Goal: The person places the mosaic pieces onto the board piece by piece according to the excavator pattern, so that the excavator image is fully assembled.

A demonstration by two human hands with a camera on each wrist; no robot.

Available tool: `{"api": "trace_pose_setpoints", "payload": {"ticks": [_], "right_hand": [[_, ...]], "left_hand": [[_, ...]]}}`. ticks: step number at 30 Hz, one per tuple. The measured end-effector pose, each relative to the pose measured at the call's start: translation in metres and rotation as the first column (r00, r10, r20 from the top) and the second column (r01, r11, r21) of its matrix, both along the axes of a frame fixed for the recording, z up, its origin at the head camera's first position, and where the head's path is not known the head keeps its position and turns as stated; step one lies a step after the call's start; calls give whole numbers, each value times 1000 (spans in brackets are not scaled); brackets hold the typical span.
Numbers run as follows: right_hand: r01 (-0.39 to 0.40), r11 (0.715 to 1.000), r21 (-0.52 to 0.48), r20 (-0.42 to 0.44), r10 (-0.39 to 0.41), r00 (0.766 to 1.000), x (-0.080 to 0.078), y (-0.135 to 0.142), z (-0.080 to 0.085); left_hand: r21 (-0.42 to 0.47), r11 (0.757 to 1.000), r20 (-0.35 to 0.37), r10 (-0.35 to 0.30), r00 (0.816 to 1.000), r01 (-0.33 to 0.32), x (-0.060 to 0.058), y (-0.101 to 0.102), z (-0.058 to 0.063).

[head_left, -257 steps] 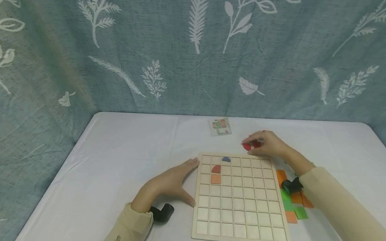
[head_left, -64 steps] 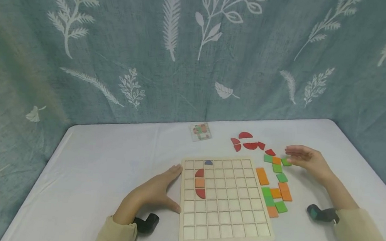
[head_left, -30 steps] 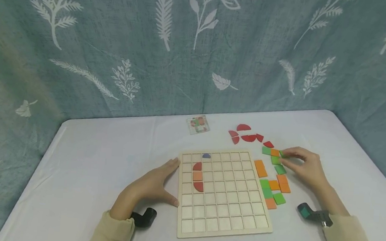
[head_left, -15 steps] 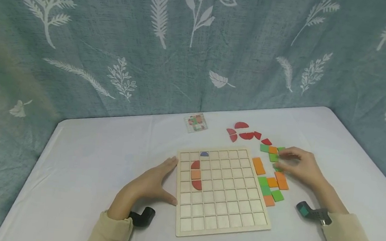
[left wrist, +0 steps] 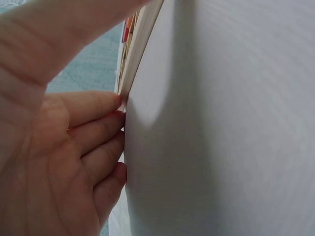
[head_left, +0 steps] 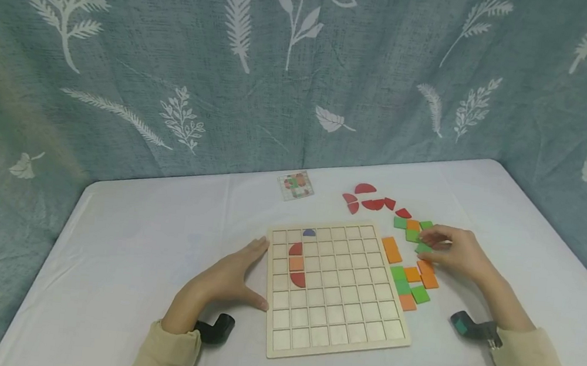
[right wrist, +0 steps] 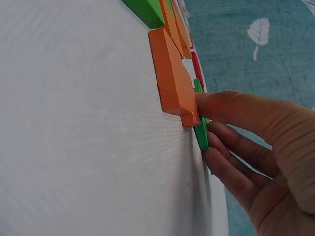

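My left hand (head_left: 228, 277) rests against the left edge of a wooden grid board (head_left: 340, 315), thumb and fingers spread. In the board's upper left lie a blue half-round tile (head_left: 309, 232), a red quarter-round tile (head_left: 296, 249), an orange square tile (head_left: 296, 263) and another red rounded tile (head_left: 297, 280). To the right of the board, my right hand (head_left: 459, 255) pinches a green square tile (head_left: 423, 248) between thumb and fingers, close to the table. In the right wrist view that green tile (right wrist: 201, 130) shows edge-on beside the fingertips, partly behind an orange tile (right wrist: 172, 73).
Several orange (head_left: 391, 249) and green (head_left: 421, 294) tiles lie along the board's right side. Red rounded pieces (head_left: 365, 189) are scattered behind it. A patterned card (head_left: 295, 185) lies near the back edge of the white table (head_left: 121, 261). A patterned curtain (head_left: 259, 103) hangs behind.
A red rounded tile from the right hand now lies on the board below the orange square. The right hand has since moved over to the green tiles and down to one. The left hand stays at the board.
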State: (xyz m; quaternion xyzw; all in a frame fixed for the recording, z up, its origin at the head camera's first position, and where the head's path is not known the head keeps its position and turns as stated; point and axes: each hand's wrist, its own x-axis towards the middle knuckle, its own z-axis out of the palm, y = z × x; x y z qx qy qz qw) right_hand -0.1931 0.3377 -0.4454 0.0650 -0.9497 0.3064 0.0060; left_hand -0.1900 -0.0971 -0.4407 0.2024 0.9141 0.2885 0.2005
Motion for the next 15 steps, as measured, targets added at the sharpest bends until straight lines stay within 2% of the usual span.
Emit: {"api": "trace_pose_setpoints", "payload": {"ticks": [8, 15], "right_hand": [[-38, 992, -121, -33, 34, 999, 1, 0, 5], [-140, 974, -177, -68, 130, 989, -1, -34, 21]], "left_hand": [[9, 1000, 1, -3, 1000, 3, 1, -1, 1], [4, 1000, -1, 9, 1000, -9, 2, 0, 2]]}}
